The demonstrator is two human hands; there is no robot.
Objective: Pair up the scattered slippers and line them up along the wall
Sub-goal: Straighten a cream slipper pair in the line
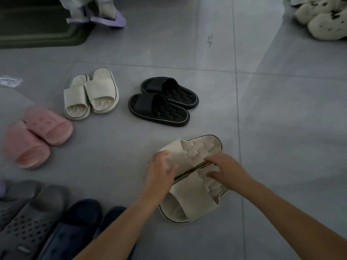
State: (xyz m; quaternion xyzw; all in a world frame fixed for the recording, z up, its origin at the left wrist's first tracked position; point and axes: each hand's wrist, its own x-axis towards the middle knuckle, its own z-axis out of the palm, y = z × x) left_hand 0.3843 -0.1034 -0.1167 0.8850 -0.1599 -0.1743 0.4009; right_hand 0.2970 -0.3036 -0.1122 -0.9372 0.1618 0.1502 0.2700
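Two large beige slippers lie side by side on the grey tiled floor, their dark-edged rims touching. My left hand (pixel 161 169) grips the strap of the far beige slipper (pixel 199 147), thumb on top. Fingers of my right hand (pixel 225 169) curl over the seam where the rims meet, and its thumb rests on the footbed of the near beige slipper (pixel 193 197). Four pairs stand together on the floor: a small cream pair (pixel 90 94), a black pair (pixel 163 102), a pink pair (pixel 37 136) and grey perforated clogs (pixel 28 212).
Navy slippers (pixel 78 222) sit beside the clogs at the bottom left. Fluffy white spotted slippers (pixel 323 19) are at the top right. Another person's foot in a purple slipper (pixel 112 17) stands by a dark green mat (pixel 37 29). Bare tiles stretch to the right.
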